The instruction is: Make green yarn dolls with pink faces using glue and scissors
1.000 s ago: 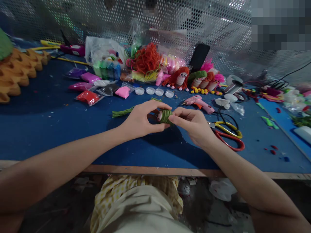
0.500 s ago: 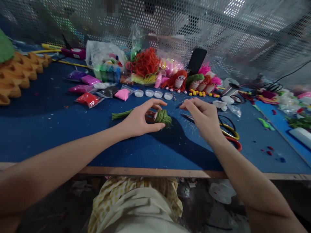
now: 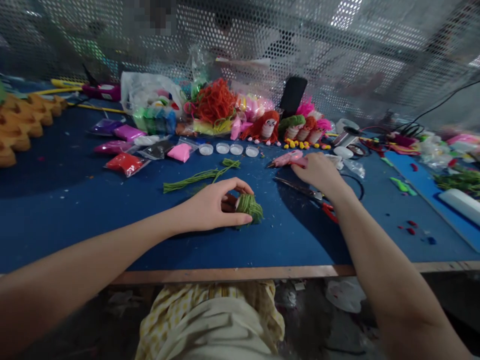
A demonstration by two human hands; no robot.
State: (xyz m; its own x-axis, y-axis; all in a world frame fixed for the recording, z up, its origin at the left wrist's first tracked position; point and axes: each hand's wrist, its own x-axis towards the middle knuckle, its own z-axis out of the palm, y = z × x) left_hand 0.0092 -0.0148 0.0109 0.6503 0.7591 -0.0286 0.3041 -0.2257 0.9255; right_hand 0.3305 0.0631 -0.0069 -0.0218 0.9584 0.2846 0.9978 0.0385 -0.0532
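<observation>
My left hand [image 3: 212,204] is closed around a small doll [image 3: 250,207] topped with green yarn hair, low over the blue table. Its thumb and fingers hide most of the doll's body. Beyond that hand lies a loose bundle of green yarn strands [image 3: 191,180]. My right hand [image 3: 318,172] has its fingers round the handle of a pink glue gun [image 3: 288,158], whose nozzle points left. Just below this hand are scissors [image 3: 300,188] with red handles, partly covered by the wrist.
Small clear lids [image 3: 236,149] sit in a row, with bagged coloured clay [image 3: 127,164] to their left. Finished yarn-haired dolls [image 3: 268,127] stand behind, near orange yarn [image 3: 217,101] and a dark phone [image 3: 293,96]. An orange egg tray [image 3: 22,122] occupies the left.
My right hand has closed on the pink glue gun, now visible. My left hand and the doll are slightly lower in view, uncovering more of the green strands.
</observation>
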